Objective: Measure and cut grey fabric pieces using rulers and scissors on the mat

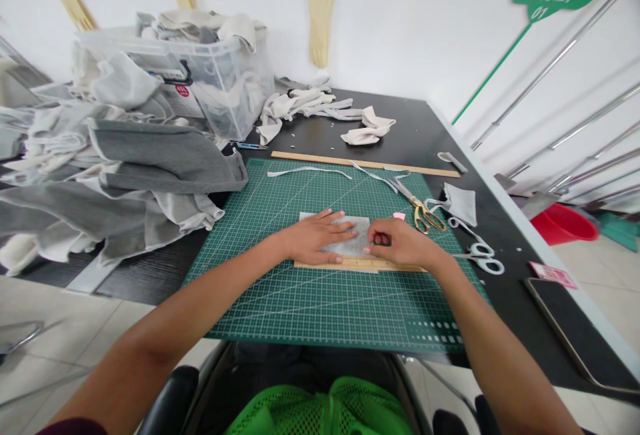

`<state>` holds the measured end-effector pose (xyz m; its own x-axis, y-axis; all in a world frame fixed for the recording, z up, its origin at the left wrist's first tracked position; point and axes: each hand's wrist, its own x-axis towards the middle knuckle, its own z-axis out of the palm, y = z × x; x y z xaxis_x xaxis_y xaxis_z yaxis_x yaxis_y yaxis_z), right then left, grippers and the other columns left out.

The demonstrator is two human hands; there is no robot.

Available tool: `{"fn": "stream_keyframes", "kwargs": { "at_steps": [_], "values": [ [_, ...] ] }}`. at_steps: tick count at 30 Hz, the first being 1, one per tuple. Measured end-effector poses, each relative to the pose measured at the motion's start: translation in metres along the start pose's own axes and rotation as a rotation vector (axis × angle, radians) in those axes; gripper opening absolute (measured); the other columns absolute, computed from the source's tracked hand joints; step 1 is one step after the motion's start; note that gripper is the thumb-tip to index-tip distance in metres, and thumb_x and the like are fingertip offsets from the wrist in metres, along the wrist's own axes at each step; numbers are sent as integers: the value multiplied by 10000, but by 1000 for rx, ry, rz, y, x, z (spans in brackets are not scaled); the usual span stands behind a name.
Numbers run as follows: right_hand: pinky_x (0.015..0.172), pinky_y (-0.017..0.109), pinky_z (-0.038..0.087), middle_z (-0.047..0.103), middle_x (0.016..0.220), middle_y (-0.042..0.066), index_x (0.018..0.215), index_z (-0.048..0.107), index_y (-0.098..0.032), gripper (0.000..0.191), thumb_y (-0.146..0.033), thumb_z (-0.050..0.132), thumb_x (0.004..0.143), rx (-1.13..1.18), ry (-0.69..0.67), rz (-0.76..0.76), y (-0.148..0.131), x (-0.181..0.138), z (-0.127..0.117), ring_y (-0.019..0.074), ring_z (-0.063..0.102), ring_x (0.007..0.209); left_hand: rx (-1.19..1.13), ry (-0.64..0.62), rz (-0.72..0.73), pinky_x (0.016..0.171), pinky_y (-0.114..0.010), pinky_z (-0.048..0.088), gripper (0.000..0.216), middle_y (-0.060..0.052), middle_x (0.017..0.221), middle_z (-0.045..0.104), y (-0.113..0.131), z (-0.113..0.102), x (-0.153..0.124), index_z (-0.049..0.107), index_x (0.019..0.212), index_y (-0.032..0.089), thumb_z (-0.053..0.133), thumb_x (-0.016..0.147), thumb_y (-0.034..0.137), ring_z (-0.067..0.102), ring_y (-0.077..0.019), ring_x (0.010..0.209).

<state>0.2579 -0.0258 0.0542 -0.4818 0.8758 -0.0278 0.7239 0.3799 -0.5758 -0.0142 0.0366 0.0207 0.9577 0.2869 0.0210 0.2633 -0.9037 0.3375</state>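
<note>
The left hand point(321, 238) lies flat, fingers spread over the grey cloth point(357, 242), its thumb at the wooden ruler point(365, 264) on the palm's near side — uneven pressure could let either skew. The right hand point(401, 243) curls at the cloth's right edge; whether it pinches anything, I cannot tell. A tug there might ruck the cloth — and gold-handled scissors point(418, 205) just beyond could snag a knuckle

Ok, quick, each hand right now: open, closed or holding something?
Left hand: open, flat over the light-grey rectangular fabric piece and near yellow wooden ruler.
Right hand: loosely curled; cannot tell whether it pinches anything.
</note>
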Motion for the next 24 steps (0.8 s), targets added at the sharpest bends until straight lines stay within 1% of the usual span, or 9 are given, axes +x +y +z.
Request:
{"fn": "stream_keyframes", "kwargs": {
  "at_steps": [4,6,8,11,13,16,18,21,24],
  "values": [
    [585,260,369,596,693,-1,831,659,-183,228,-405,667,882,2,-25,-42,-10,2,6,147,524,624,-5,5,1,1279,-491,15,709,12,1671,214,-1,0,0,217,1608,331,381,990,637,77,-285,1568],
    [580,263,362,589,675,-4,833,659,-186,233,-393,606,926,3,-14,-36,-8,2,5,146,519,609,0,9,-1,1279,-493,13,712,8,1672,212,0,0,-1,211,1610,325,379,992,634,75,-284,1568],
    [571,264,353,580,659,-9,822,655,-191,234,-384,585,934,-8,0,-10,-4,2,3,145,511,601,1,7,-9,1281,-483,6,707,20,1672,209,0,1,0,204,1609,340,387,991,630,68,-273,1569],
    [553,257,332,546,640,-30,768,623,-198,245,-418,693,852,-51,-21,27,0,1,1,138,488,593,-18,19,-16,1283,-479,16,696,32,1669,212,0,1,0,233,1599,367,425,982,625,82,-271,1568],
    [542,256,305,527,634,-41,725,585,-203,329,-465,779,765,-107,-42,22,-2,0,2,131,464,585,-41,40,-11,1284,-477,41,680,33,1668,218,-1,1,-1,261,1589,377,441,980,620,99,-272,1566],
    [555,268,281,561,655,-30,718,568,-203,437,-556,824,696,-202,-47,-22,-11,0,7,135,461,594,-42,64,-28,1284,-467,55,657,32,1674,203,-8,-1,-2,262,1588,379,414,994,614,74,-262,1568],
    [581,278,294,613,708,-8,767,593,-201,453,-587,819,698,-224,-45,-58,-17,1,12,152,498,631,-2,83,-71,1282,-474,40,659,10,1683,176,-17,-3,-5,263,1593,353,383,1001,618,39,-264,1570],
    [625,291,327,659,796,19,850,622,-202,417,-560,805,740,-201,-62,-115,-21,2,16,179,549,703,64,137,-180,1274,-496,24,650,-27,1691,143,-37,-5,-11,297,1587,312,345,1012,612,0,-281,1570],
    [642,299,341,663,816,29,883,637,-200,336,-508,754,815,-175,-93,-144,-22,3,19,185,560,719,110,226,-379,1267,-519,45,653,-51,1692,151,-59,-5,-19,295,1587,283,335,1016,598,-11,-297,1570]
  ]
}}
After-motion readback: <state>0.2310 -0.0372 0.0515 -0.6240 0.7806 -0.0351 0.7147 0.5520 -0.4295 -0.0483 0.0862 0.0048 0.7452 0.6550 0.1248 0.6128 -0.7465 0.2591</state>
